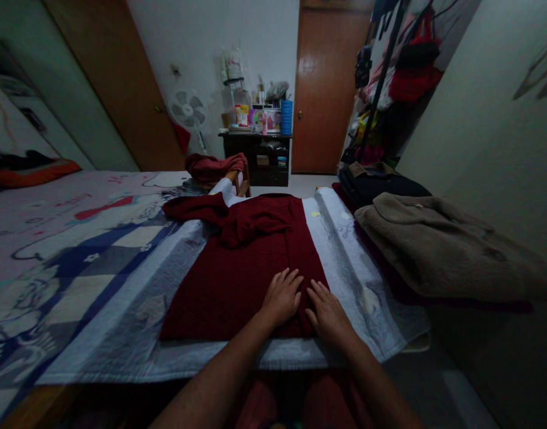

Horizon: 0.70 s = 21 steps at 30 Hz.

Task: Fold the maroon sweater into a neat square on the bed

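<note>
A dark red long-sleeved garment lies spread on a light blue cloth. Its right side is folded inward along a straight edge, and one sleeve stretches out to the left at the far end. My left hand rests flat on the garment's lower right part, fingers extended. Close beside it, my right hand lies on the garment's right edge with its fingers spread. Neither hand grips anything.
Folded clothes, with a brown fleece garment on top, are stacked at the right. A patterned bedspread covers the bed at the left. Farther back are a reddish cloth, a fan, a dark cabinet and a wooden door.
</note>
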### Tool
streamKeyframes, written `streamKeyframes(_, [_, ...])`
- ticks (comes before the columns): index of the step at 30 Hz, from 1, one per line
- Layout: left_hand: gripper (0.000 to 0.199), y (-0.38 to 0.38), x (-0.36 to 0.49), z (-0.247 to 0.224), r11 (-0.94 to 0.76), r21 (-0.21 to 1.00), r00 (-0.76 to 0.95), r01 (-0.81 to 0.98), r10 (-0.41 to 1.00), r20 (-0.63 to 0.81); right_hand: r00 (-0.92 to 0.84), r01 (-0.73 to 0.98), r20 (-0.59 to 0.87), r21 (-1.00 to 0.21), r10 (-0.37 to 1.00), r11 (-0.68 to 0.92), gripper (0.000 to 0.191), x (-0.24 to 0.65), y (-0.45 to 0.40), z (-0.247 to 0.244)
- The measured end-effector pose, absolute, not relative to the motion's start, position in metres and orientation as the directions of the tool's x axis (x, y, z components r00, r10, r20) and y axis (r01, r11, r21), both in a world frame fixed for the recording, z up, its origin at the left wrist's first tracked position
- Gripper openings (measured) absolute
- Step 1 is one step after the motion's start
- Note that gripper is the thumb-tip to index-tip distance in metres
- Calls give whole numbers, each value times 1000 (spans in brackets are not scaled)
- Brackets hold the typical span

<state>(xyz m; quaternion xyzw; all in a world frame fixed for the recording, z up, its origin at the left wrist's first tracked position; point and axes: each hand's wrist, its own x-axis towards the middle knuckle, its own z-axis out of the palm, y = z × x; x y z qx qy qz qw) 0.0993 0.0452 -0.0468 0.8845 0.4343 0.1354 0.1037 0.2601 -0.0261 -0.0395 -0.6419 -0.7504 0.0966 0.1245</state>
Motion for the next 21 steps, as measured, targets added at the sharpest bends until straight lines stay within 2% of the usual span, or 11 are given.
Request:
streamKeyframes(6, [42,46,98,-50,-599,368,574,711,797,189,-220,917,-29,-346,975,197,32,270,-20,-3])
streamKeyframes(10, [37,47,96,-50,-565,461,544,684,816,193,-165,940,-104,-318,981,124,32,268,16,21])
streamKeyframes(13, [30,50,95,-44,-522,573,526,631,832,178,-185,931,8,-318,983,178,31,262,56,26])
streamKeyframes(17, [26,69,86,-31,-451,764,505,461,841,192,-182,928,127,-307,975,213,30,254,110,20])
streamKeyframes(19, [26,90,76,-25,-396,818,401,417,888,226,-179,926,143,-310,973,216,30,251,133,15])
streamKeyframes(21, [26,117,62,-21,-318,843,226,434,944,240,-170,925,157,-315,973,212,30,249,153,8])
